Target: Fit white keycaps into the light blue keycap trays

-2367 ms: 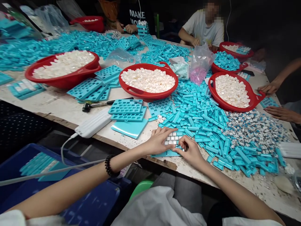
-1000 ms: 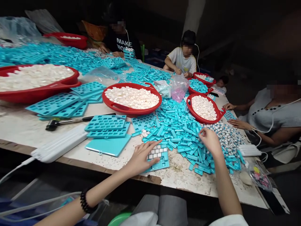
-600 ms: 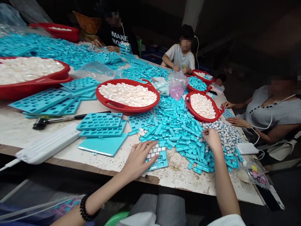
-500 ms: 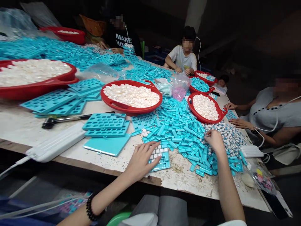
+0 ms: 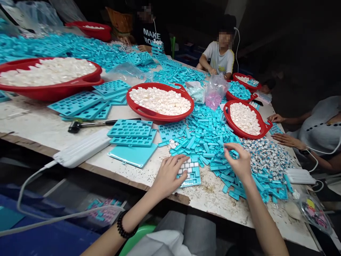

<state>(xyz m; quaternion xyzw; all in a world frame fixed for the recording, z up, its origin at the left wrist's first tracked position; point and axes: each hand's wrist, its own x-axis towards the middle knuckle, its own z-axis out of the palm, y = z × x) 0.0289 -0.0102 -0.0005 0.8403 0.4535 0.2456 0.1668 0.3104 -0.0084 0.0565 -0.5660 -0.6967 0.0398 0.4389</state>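
My left hand (image 5: 169, 176) lies over a light-blue tray (image 5: 195, 180) at the table's near edge, fingers stretched out and apart. White square pieces (image 5: 190, 165) that look like keycaps fill part of the tray's slots beside my fingers. To the right, my right hand (image 5: 238, 160) hovers above a heap of loose blue oblong pieces (image 5: 210, 135). Its thumb and forefinger are pinched together; whatever is between them is too small to make out. Farther right spreads a pile of tiny white-and-blue pieces (image 5: 269, 156).
Red basins of white pieces (image 5: 160, 115) (image 5: 242, 133) stand behind the heap. Stacked blue trays (image 5: 130, 129), a mallet (image 5: 98, 123) and a white power strip (image 5: 82, 149) lie left. A co-worker's hand (image 5: 289, 140) is at the right; other people sit across the table.
My right hand has moved left from the edge of the tiny-piece pile toward the tray, its fingers pinched. My left hand stays on the tray. The view has shifted slightly left.
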